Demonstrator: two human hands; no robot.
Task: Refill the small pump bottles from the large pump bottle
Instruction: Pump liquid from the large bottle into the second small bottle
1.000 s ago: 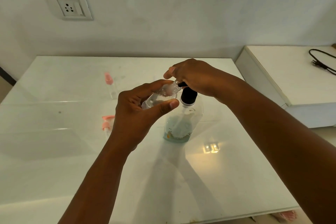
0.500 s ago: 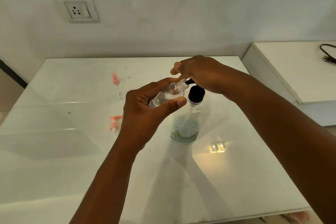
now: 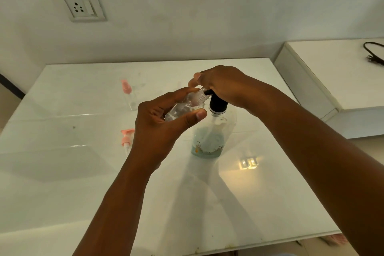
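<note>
While a capped small bottle (image 3: 129, 94) stands at 10 o'clock and a loose pink pump (image 3: 127, 138) lies at 9 o'clock on the white table (image 3: 62, 172), the left hand (image 3: 158, 127) grips an uncapped small bottle (image 3: 185, 107), tilted, its neck at the black nozzle. At the table's middle stands the large pump bottle (image 3: 212, 131); the right hand (image 3: 224, 85) rests on its pump head, fingers curled over it.

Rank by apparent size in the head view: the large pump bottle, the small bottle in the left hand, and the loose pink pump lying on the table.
1. large pump bottle
2. small bottle, partly covered by the left hand, so its full size is unsure
3. pink pump, partly hidden behind the wrist
</note>
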